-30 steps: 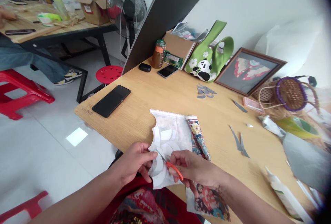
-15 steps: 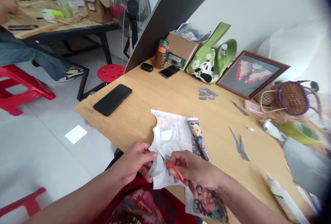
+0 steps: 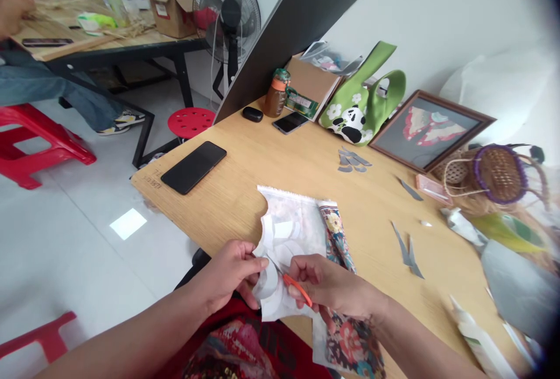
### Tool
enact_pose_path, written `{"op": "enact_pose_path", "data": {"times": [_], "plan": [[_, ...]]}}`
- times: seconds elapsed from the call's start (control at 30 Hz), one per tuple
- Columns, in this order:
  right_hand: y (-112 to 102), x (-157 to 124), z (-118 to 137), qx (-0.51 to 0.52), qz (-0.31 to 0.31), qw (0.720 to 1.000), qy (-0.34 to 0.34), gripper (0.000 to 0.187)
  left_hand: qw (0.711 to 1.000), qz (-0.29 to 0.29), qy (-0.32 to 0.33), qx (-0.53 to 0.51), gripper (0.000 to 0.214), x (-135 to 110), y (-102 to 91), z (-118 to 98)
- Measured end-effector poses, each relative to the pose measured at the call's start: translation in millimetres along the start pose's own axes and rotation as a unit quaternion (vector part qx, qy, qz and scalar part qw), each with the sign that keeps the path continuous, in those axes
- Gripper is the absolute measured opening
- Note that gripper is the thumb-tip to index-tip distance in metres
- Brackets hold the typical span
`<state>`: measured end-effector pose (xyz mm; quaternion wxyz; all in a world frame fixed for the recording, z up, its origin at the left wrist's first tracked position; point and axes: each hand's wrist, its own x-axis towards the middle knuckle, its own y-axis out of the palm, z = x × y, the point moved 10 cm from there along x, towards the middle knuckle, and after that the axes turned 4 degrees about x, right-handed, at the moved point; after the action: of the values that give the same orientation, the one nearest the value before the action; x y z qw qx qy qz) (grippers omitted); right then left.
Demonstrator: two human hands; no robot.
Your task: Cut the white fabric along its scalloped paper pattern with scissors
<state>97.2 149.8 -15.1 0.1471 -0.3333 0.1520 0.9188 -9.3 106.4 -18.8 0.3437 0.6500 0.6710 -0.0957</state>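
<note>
A piece of floral fabric (image 3: pixel 301 210) lies white side up at the table's near edge, with pale curved paper shapes on it. Its right side is folded over, showing the flower print (image 3: pixel 336 230). My left hand (image 3: pixel 236 271) pinches the fabric's left edge between thumb and fingers. In my right hand (image 3: pixel 317 283) is a pair of scissors (image 3: pixel 297 288) with orange handles. The blades point up and left, against the fabric beside a curved paper shape (image 3: pixel 268 280), close to my left thumb. My right fingers partly hide the handles.
On the table (image 3: pixel 236 192) lie a black phone (image 3: pixel 193 167), grey cut pieces (image 3: pixel 353 159) and a white glue bottle (image 3: pixel 481 338). Along the back stand a drink bottle (image 3: pixel 277 93), a green panda bag (image 3: pixel 359 111) and a framed piece (image 3: pixel 431 128). Another person's hand (image 3: pixel 15 9) shows far left.
The whole view has shifted slightly, the surroundings sitting a little further right. My hands, the scissors and the fabric keep nearly the same positions relative to each other.
</note>
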Motion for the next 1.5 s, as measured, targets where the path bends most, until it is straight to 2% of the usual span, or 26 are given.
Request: {"op": "enact_pose_path", "data": {"times": [0.7, 0.93, 1.5], "plan": [[-1.9, -0.3, 4.0, 0.0, -0.01, 1.0, -0.007, 0.029, 1.0, 0.003, 0.009, -0.006, 0.036, 1.3, -0.3, 1.4], [0.9, -0.4, 8.2, -0.003, 0.013, 1.0, -0.002, 0.032, 1.0, 0.002, 0.011, -0.001, 0.036, 2.0, -0.4, 1.7], [0.2, 0.6, 9.1, -0.008, 0.013, 1.0, 0.007, 0.043, 1.0, -0.007, 0.014, 0.004, 0.033, 2.5, -1.9, 2.4]]}}
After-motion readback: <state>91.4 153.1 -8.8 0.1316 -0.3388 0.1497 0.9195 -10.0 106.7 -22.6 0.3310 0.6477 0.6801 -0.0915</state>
